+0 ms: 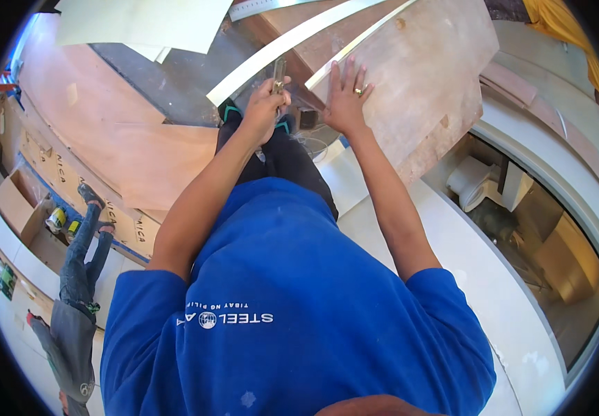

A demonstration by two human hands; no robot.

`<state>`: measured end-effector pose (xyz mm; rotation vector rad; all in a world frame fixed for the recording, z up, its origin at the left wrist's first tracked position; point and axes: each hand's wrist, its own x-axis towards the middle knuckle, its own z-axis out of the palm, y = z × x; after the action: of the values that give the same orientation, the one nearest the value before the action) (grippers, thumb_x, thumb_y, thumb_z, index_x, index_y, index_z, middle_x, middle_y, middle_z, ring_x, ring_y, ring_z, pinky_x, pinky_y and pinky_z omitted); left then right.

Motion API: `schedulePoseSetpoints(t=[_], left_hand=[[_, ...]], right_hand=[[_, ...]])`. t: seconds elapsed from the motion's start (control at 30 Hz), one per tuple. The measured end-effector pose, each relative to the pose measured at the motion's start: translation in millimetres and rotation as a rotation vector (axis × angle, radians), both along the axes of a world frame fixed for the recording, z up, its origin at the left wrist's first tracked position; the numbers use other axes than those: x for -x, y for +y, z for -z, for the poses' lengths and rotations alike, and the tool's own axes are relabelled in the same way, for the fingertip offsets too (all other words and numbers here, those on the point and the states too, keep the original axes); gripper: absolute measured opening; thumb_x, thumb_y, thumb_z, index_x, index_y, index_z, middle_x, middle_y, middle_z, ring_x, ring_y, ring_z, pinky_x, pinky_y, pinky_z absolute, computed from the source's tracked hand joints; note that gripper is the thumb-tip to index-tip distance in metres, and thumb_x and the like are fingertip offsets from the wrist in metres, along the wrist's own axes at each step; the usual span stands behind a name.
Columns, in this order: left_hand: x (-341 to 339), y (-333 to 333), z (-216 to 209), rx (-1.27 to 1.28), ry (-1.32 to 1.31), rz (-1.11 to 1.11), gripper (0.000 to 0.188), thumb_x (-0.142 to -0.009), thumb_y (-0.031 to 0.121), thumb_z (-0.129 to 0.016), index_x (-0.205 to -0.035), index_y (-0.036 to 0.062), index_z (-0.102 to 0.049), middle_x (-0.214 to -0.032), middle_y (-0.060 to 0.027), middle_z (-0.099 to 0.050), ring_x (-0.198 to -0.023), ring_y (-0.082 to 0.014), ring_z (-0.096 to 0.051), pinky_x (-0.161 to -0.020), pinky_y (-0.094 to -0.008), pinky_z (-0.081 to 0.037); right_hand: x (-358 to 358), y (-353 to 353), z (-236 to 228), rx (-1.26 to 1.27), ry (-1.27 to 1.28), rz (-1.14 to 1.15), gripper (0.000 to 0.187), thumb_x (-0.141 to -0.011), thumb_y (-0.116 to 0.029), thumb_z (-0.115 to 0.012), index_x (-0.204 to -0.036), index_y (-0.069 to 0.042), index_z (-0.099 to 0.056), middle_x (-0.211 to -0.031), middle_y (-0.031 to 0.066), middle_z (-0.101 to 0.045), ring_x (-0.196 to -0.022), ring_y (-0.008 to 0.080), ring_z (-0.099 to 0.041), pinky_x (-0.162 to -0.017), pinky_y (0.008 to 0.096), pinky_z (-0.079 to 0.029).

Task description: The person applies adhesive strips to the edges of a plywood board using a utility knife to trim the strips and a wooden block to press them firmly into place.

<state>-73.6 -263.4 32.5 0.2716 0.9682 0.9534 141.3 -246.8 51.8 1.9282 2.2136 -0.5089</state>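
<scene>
While on panel (438, 69), right hand (347, 107) flat.

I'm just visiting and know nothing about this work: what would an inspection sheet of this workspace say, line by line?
Surface: a large brown board, blotchy, with a few darker marks.
Job's things: a small metal tool; a long white strip beyond it.
Hands: the left hand grips the tool; the right hand lies spread on the board, a ring on one finger.
Clutter: pale sheets at the top left; cans at the far left.
Cables: thin loops near the legs; cannot tell whether they are cable.
Surroundings: another person at the left; a white toilet at the right.
</scene>
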Motion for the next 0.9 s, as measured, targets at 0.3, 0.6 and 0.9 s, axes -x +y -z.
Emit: schedulePoseSetpoints(t=[0.3,0.6,0.9], left_hand=[[-70,-33,54,0.002,0.227,-0.018,0.026,-0.085,0.003,-0.081,-0.094,0.0081,-0.057,-0.079,0.0001,-0.059,-0.068,-0.0104,-0.056,-0.062,-0.0274,-0.045],[-75,-18,41,0.168,0.039,-0.129,0.028,-0.083,-0.008,-0.074,-0.090,0.0106,-0.054,-0.075,-0.0015,-0.057,-0.061,-0.0145,-0.057,-0.055,-0.0308,-0.045],[-46,-14,19,-0.360,0.937,0.220,0.013,-0.093,0.007,-0.066,-0.103,0.0013,-0.060,-0.083,-0.0188,-0.067,-0.075,-0.0370,-0.068,-0.069,-0.0451,-0.052]], right_hand=[[-12,-55,15,-0.086,0.094,-0.041,0.108,-0.070,0.000,-0.066,-0.165,-0.003,-0.013,-0.173,0.0168,-0.007,-0.157,0.0504,-0.002,-0.118,0.0757,-0.007],[-15,-56,9,-0.070,0.169,0.018,0.113,-0.066,0.000,-0.069,-0.165,-0.003,-0.015,-0.171,0.0150,-0.013,-0.158,0.0463,-0.005,-0.122,0.0699,-0.006],[0,-33,6,-0.094,0.200,0.086,0.115,-0.063,-0.005,-0.076,-0.163,-0.003,-0.019,-0.171,0.0140,-0.016,-0.159,0.0444,-0.007,-0.121,0.0698,-0.005]])
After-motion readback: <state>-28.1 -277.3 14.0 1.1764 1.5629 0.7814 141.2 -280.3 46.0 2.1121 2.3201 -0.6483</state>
